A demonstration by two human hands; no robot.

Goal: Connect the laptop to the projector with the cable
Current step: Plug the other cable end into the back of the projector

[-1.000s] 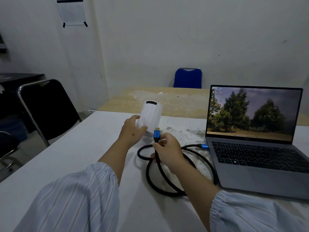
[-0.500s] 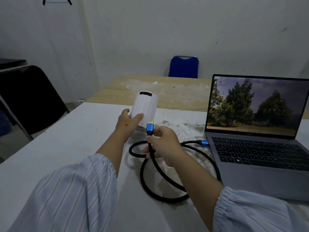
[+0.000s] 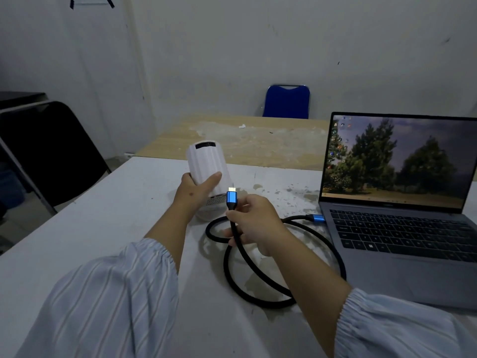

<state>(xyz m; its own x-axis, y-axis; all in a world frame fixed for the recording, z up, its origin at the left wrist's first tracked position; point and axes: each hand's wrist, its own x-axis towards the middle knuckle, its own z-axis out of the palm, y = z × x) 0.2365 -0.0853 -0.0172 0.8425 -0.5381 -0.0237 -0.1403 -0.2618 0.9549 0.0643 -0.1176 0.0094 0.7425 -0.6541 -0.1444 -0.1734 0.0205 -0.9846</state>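
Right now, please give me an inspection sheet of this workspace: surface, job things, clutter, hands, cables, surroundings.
Surface: white table, stained and flaked near the laptop.
Job things: white ribbed cylindrical projector, tilted; open grey laptop, screen lit with a tree picture.
Clutter: nothing seen.
Hands: left hand holds the projector; right hand holds the blue metal plug, tip up, not yet inserted.
Cables: black braided cable looped on the table; its other blue plug sits at the laptop's left edge.
Surroundings: wooden table, blue chair, black folding chair, bare wall.
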